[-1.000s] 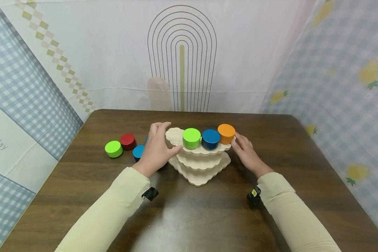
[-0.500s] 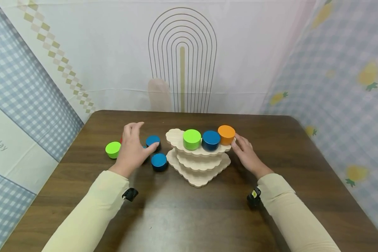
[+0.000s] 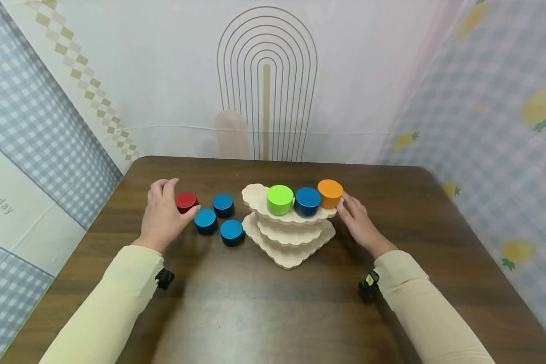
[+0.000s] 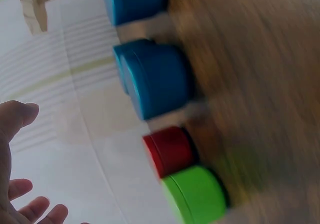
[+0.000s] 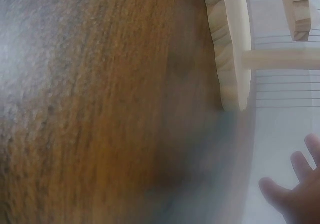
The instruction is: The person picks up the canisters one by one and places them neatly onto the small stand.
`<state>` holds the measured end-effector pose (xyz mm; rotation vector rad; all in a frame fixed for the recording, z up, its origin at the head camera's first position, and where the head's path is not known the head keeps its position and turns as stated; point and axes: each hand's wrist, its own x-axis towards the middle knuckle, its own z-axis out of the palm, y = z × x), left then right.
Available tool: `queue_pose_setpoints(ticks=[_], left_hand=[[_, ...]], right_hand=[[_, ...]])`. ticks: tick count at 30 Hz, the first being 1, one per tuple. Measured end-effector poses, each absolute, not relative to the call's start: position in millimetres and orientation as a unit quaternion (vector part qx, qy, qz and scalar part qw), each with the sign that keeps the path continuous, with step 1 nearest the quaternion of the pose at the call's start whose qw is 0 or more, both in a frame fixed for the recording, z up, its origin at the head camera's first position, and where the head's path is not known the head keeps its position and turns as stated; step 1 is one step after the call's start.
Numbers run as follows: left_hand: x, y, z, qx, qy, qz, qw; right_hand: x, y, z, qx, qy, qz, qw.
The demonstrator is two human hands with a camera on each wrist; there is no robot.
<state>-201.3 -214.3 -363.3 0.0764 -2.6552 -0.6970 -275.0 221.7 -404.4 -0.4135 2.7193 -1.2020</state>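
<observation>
My left hand [image 3: 164,217] is held with thumb and fingers spread beside a red disc-shaped block [image 3: 186,201]. In the head view it hides a green block [image 4: 197,194], which the left wrist view shows next to the red one. My right hand [image 3: 361,222] holds the right corner of the top tier of a tiered wooden stand [image 3: 286,233], thumb in front and fingers behind. On that tier sit a taller green block [image 3: 280,200], a dark blue block [image 3: 307,202] and an orange block [image 3: 330,193]. In the right wrist view the right fingers are partly cut off.
Three blue blocks stand between the left hand and the stand: one at the back [image 3: 223,205], one at the left [image 3: 206,221] and one in front [image 3: 231,232]. A printed cloth [image 3: 177,101] hangs behind the brown wooden table [image 3: 255,313].
My left hand has moved left from beside the stand, past the blue blocks, to the red and green blocks; the three blue blocks now show. The right hand and the stand keep their places.
</observation>
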Motion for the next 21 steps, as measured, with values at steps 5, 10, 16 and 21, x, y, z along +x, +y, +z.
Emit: queue_pose_setpoints(ticks=[5, 10, 16, 21], left_hand=[[-202, -230, -370, 0.043, -0.954, -0.226, 0.192], [-203, -243, -377, 0.062, -0.956, -0.223, 0.179], [-204, -254, -383, 0.080, -0.958, -0.218, 0.168], [-207, -262, -390, 0.096, -0.960, -0.221, 0.141]], right_hand=[[-275, 222, -404, -0.146, 0.901, -0.403, 0.064], [-275, 222, -403, -0.143, 0.902, -0.401, 0.067], [-276, 222, -402, -0.142, 0.903, -0.400, 0.072], [-275, 222, -402, -0.139, 0.903, -0.400, 0.072]])
